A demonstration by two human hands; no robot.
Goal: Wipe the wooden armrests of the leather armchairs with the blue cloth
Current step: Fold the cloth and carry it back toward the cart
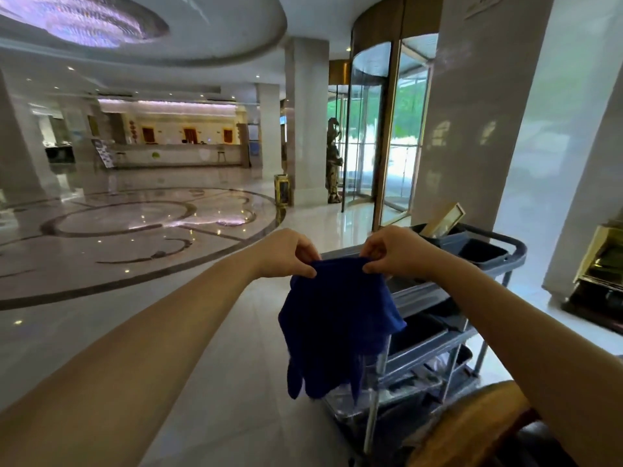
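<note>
The blue cloth (333, 318) hangs in the air in front of me, crumpled and drooping downward. My left hand (286, 254) pinches its top left edge, and my right hand (394, 252) pinches its top right edge, so both hands hold it up. A curved wooden armrest (472, 429) shows at the bottom right, below my right forearm, with dark leather beside it. The rest of the armchair is out of view.
A grey cleaning cart (448, 335) with shelves and bins stands right behind the cloth. A white pillar (472, 112) and a revolving glass door (381, 129) are beyond it. Polished marble floor (135, 237) stretches left toward a reception desk (178, 153). A gold bin (282, 189) stands by a column.
</note>
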